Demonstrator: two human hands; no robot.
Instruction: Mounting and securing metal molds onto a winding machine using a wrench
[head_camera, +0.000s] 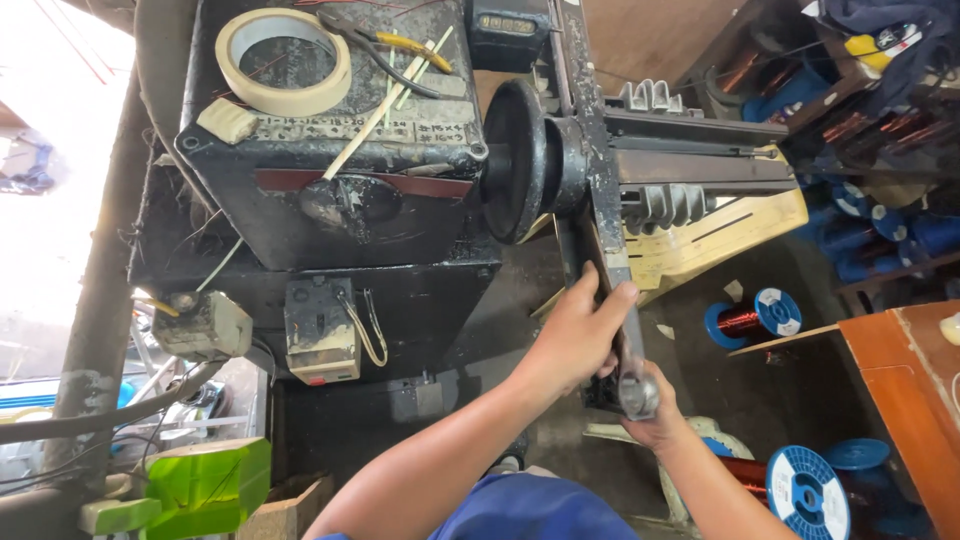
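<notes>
The left hand (578, 338) wraps closed around the metal crank arm (612, 275) below the black wheel (515, 160). The right hand (655, 415) grips the arm's rounded end (638, 393) from beneath. Masking tape (284, 60) and pliers (395, 45) lie atop the winding machine (330, 215).

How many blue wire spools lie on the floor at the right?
3 clearly: one spool right of the machine, two at the bottom right. More blue spools on the dim shelf may be hidden.
</notes>
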